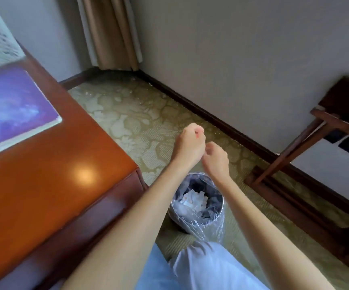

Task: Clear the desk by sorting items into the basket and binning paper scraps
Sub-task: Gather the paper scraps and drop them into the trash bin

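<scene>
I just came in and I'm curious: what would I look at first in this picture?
In the middle, the left hand and right hand reach out close together with curled fingers; whether they hold anything is hidden. Below them a bin with a clear liner stands on the carpet, white paper scraps inside. A shiny wooden desk fills the left.

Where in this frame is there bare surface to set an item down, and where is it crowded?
Bare wood on the desk between the purple mat and the near corner; open carpet between desk and baseboard. Crowded at the bin, with the left hand and right hand above it.
</scene>
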`<state>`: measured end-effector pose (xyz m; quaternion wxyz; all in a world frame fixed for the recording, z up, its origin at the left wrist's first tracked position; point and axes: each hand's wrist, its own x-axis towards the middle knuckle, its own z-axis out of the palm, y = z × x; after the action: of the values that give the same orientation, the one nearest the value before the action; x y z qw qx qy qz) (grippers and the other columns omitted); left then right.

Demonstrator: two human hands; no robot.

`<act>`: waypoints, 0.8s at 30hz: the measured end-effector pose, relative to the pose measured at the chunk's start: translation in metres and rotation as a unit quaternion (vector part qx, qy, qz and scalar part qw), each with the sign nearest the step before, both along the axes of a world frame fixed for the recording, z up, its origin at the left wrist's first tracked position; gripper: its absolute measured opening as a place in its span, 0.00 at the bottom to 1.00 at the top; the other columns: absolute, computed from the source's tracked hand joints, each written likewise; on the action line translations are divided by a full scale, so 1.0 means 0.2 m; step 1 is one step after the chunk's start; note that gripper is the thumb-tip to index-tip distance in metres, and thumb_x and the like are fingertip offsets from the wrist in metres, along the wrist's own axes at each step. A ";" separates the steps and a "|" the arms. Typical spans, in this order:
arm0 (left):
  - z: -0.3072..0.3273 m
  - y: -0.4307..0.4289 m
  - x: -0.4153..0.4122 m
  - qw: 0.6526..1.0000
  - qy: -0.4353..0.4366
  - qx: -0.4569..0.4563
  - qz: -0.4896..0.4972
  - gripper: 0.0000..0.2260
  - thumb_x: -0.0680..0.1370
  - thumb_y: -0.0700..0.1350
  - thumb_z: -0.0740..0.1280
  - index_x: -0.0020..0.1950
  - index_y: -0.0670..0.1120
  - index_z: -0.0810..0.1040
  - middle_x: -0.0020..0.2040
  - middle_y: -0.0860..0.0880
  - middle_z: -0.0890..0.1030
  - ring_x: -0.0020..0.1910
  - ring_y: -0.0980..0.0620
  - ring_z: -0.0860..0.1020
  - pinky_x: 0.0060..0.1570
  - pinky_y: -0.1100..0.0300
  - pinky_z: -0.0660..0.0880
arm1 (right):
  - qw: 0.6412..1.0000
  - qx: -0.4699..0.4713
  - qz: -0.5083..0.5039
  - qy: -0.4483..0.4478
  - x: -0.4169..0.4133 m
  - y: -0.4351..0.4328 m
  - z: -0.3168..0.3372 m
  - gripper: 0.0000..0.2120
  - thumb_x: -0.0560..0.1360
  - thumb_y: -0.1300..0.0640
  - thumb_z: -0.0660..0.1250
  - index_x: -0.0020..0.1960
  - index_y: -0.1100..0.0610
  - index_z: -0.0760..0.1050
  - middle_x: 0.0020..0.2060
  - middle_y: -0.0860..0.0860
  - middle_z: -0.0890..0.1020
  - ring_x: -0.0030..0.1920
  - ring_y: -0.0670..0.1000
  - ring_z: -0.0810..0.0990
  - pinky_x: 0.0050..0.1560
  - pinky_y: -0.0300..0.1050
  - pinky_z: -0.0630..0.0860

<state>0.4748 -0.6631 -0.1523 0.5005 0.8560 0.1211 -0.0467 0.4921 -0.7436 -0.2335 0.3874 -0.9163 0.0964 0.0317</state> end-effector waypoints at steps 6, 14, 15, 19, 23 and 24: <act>0.47 0.45 -0.41 0.970 -0.192 0.094 0.116 0.11 0.79 0.40 0.59 0.55 0.44 0.79 0.52 0.44 0.82 0.53 0.45 0.78 0.52 0.59 0.71 | 0.977 0.082 0.057 -0.190 -0.25 0.38 0.65 0.12 0.76 0.61 0.57 0.53 0.57 0.78 0.53 0.53 0.80 0.54 0.52 0.77 0.55 0.45 0.71; 0.53 1.18 -1.03 0.912 -0.181 0.247 0.273 0.11 0.79 0.38 0.60 0.57 0.42 0.78 0.57 0.43 0.80 0.58 0.43 0.77 0.58 0.54 0.70 | 0.925 0.125 0.277 -0.228 -0.70 1.08 0.82 0.12 0.74 0.64 0.60 0.54 0.58 0.78 0.54 0.54 0.80 0.54 0.54 0.78 0.53 0.41 0.69; 0.52 1.26 -1.10 0.910 -0.157 0.257 0.286 0.11 0.79 0.38 0.59 0.59 0.42 0.77 0.59 0.44 0.78 0.60 0.44 0.75 0.60 0.55 0.69 | 0.916 0.122 0.315 -0.218 -0.75 1.16 0.81 0.12 0.74 0.65 0.61 0.55 0.59 0.77 0.55 0.54 0.80 0.55 0.54 0.78 0.54 0.42 0.69; 0.47 1.54 -1.32 0.910 -0.057 0.258 0.319 0.16 0.80 0.41 0.60 0.68 0.46 0.70 0.70 0.46 0.69 0.70 0.47 0.65 0.66 0.55 0.64 | 0.855 0.038 0.482 -0.187 -0.89 1.45 0.77 0.18 0.75 0.62 0.63 0.64 0.60 0.72 0.62 0.58 0.75 0.63 0.56 0.73 0.62 0.43 0.65; 0.43 1.78 -1.39 0.906 0.028 0.300 0.298 0.30 0.76 0.52 0.66 0.75 0.50 0.58 0.74 0.47 0.61 0.74 0.44 0.56 0.68 0.49 0.63 | 0.774 -0.073 0.609 -0.157 -0.88 1.65 0.76 0.31 0.76 0.57 0.66 0.74 0.57 0.57 0.74 0.59 0.58 0.76 0.57 0.54 0.73 0.45 0.53; 0.43 1.83 -1.39 0.905 0.049 0.315 0.283 0.34 0.75 0.54 0.67 0.76 0.50 0.54 0.75 0.47 0.58 0.74 0.44 0.54 0.69 0.48 0.62 | 0.763 -0.105 0.618 -0.158 -0.85 1.70 0.76 0.35 0.75 0.55 0.67 0.76 0.55 0.53 0.76 0.58 0.52 0.77 0.57 0.48 0.75 0.47 0.49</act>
<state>0.1970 -0.2963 -0.0669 0.1907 0.8952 0.3911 0.0959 0.3224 -0.4045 -0.0818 0.1950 -0.8042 -0.5508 0.1089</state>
